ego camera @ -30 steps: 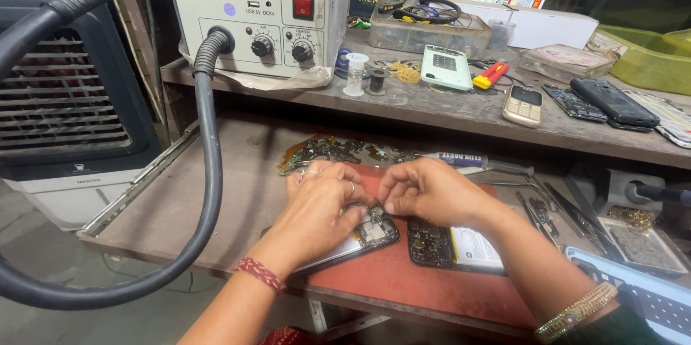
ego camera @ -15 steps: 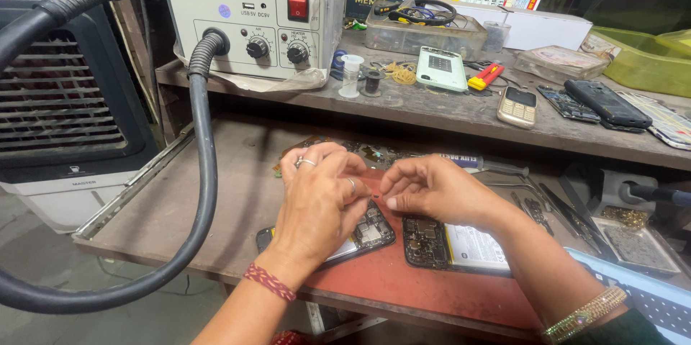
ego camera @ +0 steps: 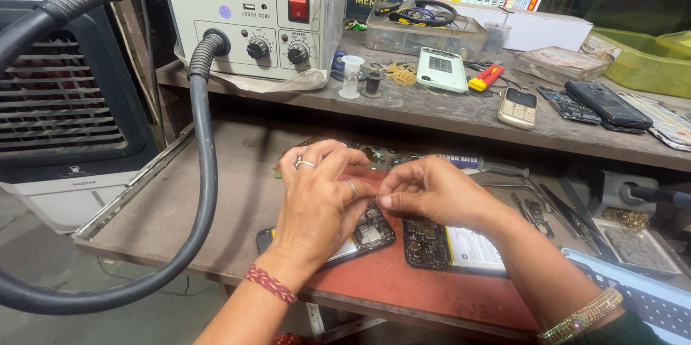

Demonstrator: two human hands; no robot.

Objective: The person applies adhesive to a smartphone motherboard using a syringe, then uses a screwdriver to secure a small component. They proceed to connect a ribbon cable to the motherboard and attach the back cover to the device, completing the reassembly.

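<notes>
My left hand (ego camera: 320, 197) and my right hand (ego camera: 435, 190) meet fingertip to fingertip above a red mat (ego camera: 403, 284) on the lower work shelf. Their fingers pinch together at one spot; whatever small part sits between them is hidden. Under my left hand lies an opened phone (ego camera: 363, 233) with its circuit board showing. A second opened phone (ego camera: 450, 244), with a white battery, lies below my right hand. I wear rings on the left hand, a red thread band on the left wrist and gold bangles on the right.
A beige hot-air rework station (ego camera: 252, 17) stands on the upper shelf, its thick black hose (ego camera: 205, 172) looping down past the left edge. Phones (ego camera: 518, 106), a green phone back (ego camera: 441, 69), plastic boxes and tweezers (ego camera: 529, 208) lie around. An air cooler (ego camera: 57, 100) stands at left.
My hands have lifted slightly off the opened phones and drawn together, fingertips now pinched at one point. The view has shifted a little.
</notes>
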